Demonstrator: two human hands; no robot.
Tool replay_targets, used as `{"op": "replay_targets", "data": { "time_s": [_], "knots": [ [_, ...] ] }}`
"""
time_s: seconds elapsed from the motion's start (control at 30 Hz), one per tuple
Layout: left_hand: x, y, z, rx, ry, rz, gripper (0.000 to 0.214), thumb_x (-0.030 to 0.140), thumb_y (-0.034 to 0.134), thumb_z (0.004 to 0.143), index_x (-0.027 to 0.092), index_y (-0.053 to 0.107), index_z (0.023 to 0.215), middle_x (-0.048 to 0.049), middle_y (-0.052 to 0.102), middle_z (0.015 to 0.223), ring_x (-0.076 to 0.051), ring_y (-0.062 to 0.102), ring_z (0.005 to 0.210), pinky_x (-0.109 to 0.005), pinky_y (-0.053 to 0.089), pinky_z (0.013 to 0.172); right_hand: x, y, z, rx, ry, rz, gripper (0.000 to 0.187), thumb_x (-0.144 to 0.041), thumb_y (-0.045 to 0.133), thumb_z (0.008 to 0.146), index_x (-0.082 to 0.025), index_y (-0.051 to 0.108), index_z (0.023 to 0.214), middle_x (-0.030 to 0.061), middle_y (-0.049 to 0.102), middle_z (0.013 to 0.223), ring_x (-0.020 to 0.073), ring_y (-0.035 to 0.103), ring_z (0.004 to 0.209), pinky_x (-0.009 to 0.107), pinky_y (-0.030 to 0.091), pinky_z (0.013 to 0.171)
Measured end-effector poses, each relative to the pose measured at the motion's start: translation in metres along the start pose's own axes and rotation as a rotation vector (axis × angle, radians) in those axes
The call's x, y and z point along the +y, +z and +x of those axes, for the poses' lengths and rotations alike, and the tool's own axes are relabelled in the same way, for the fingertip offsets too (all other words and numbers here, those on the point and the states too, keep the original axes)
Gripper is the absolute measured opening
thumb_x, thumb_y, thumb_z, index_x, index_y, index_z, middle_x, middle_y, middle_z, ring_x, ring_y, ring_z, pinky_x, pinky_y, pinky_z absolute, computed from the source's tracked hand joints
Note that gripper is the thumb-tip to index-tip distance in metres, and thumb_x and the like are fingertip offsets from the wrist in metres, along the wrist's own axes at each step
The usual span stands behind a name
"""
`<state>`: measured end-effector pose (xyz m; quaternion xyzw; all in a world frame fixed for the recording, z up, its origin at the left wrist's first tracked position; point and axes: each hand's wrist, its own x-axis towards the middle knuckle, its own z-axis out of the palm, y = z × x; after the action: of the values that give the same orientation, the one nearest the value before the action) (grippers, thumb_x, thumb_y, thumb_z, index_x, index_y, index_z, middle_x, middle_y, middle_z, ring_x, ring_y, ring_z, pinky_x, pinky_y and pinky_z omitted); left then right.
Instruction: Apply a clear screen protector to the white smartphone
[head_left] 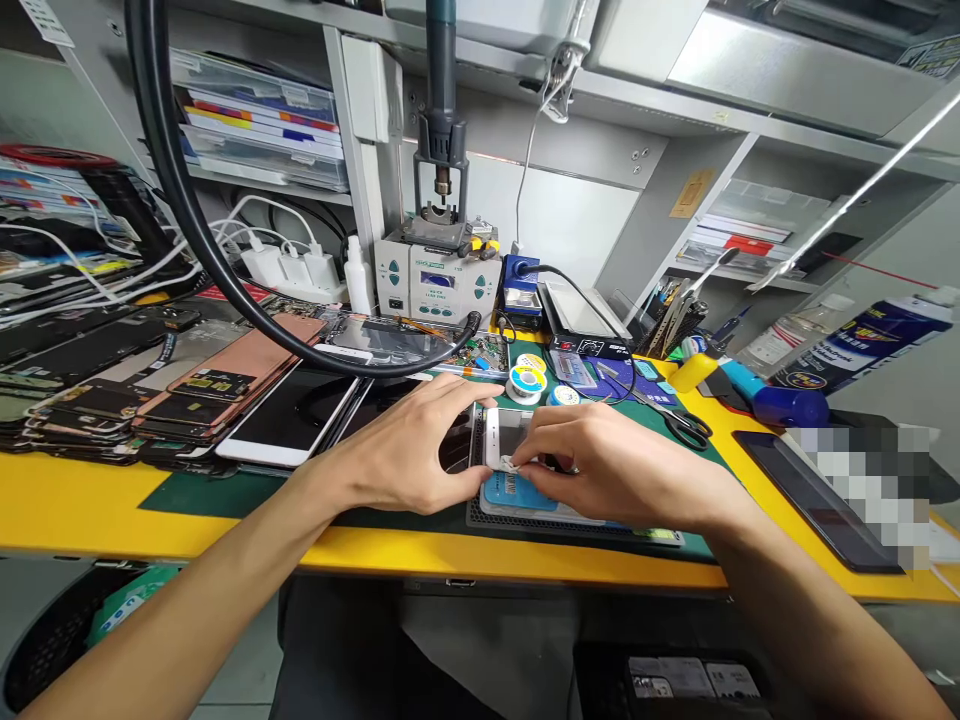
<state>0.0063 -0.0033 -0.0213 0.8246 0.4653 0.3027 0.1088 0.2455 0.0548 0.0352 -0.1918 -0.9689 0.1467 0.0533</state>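
Note:
A white smartphone lies on a blue pad in the middle of the green work mat. My left hand grips the phone's upper left edge with its fingertips. My right hand comes in from the right, its fingers pinching a small white cloth against the phone's lower front. The fingers hide most of the phone's lower part.
Several opened phones lie in overlapping rows at the left. A thick black hose arcs over them from a hot-air rework station at the back. Solder spools, scissors and a blue spray can stand to the right.

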Motion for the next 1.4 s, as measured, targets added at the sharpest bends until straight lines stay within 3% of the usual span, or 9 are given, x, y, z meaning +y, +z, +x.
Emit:
{"op": "replay_targets", "data": {
  "time_s": [0.5,0.87,1.07,1.27,1.4],
  "knots": [
    [-0.004,0.001,0.002,-0.049,-0.038,0.059,0.067,0.037,0.07,0.085,0.024,0.047,0.147,-0.0125,0.059,0.144,-0.032,0.057,0.134,-0.048,0.047,0.117,0.019,-0.006,-0.048,0.072,0.111,0.017,0.017,-0.015,0.063,0.096,-0.019,0.079,0.098,0.0045,0.075,0.094,0.0156,0.068,0.082,0.026,0.048,0.075],
    [-0.006,0.004,0.001,-0.01,-0.025,0.063,0.066,0.04,0.072,0.084,0.028,0.049,0.145,-0.0104,0.062,0.144,-0.034,0.06,0.131,-0.05,0.049,0.114,0.033,-0.01,-0.094,0.15,0.305,-0.015,0.016,-0.017,0.066,0.094,-0.02,0.08,0.102,0.0032,0.073,0.094,0.0132,0.066,0.078,0.025,0.044,0.069],
    [-0.008,0.011,-0.001,0.064,-0.032,0.032,0.061,0.046,0.069,0.086,0.03,0.052,0.142,-0.0087,0.063,0.142,-0.034,0.06,0.13,-0.049,0.048,0.114,0.035,-0.009,-0.099,0.168,0.308,-0.012,0.015,-0.016,0.066,0.094,-0.019,0.079,0.1,0.0043,0.073,0.092,0.0137,0.064,0.076,0.025,0.044,0.067],
    [-0.012,0.006,-0.001,-0.044,-0.042,0.072,0.066,0.046,0.071,0.088,0.032,0.043,0.147,-0.0087,0.057,0.147,-0.033,0.056,0.136,-0.05,0.045,0.117,0.037,-0.009,-0.1,0.163,0.308,0.004,0.016,-0.015,0.064,0.093,-0.018,0.078,0.1,0.003,0.071,0.092,0.0119,0.061,0.075,0.024,0.042,0.067],
    [-0.013,0.005,0.0,-0.043,-0.038,0.077,0.066,0.046,0.071,0.088,0.032,0.043,0.146,-0.0079,0.058,0.148,-0.033,0.056,0.136,-0.049,0.046,0.117,0.037,-0.01,-0.099,0.157,0.311,0.011,0.015,-0.015,0.064,0.093,-0.017,0.077,0.099,0.0028,0.07,0.091,0.0118,0.06,0.075,0.024,0.041,0.067]
  ]
}}
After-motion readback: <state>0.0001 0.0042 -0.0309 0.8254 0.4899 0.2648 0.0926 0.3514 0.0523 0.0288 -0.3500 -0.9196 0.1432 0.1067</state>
